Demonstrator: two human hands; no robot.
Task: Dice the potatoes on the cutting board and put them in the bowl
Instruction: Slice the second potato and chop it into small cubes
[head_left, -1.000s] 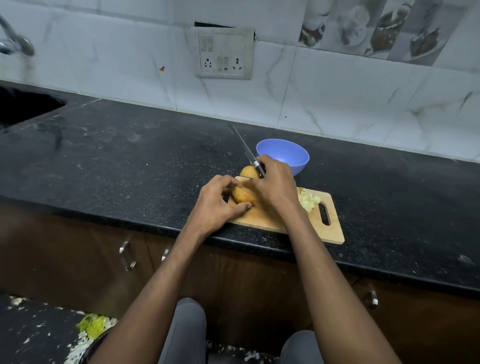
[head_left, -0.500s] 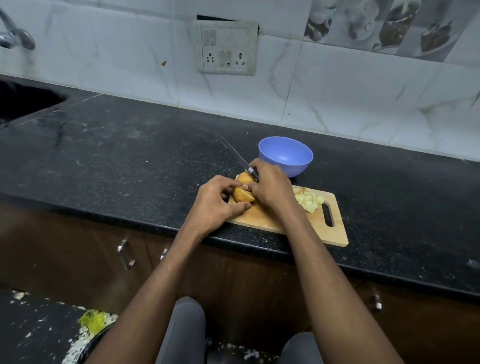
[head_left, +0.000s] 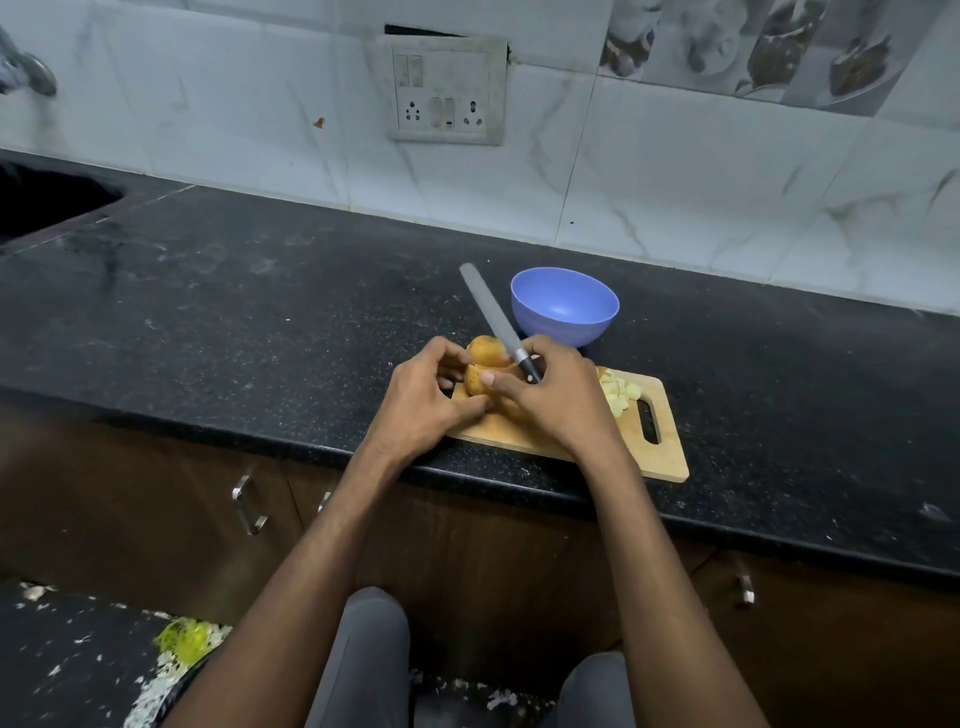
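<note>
Right hand (head_left: 550, 402) grips knife (head_left: 501, 322), blade raised — left hand (head_left: 421, 402) fingers pinch potato (head_left: 474, 379) at cutting board's (head_left: 670, 460) left end; round potato could roll, blade nicking fingertips.

Bowl (head_left: 565, 306): plain periwinkle blue, seen behind the cutting board (head_left: 670, 457), which is finished in pale tan wood. Potatoes (head_left: 485, 351): yellow-brown skin, faintly speckled. Diced pieces (head_left: 621, 395): pale cream-yellow. Knife (head_left: 500, 322): grey blade, black handle. Worktop (head_left: 260, 312): black stone flecked with white. Wall tiles (head_left: 675, 182) behind the bowl: white, veined in grey marble pattern. Cabinet fronts (head_left: 156, 493) below the board: dark brown.
</note>
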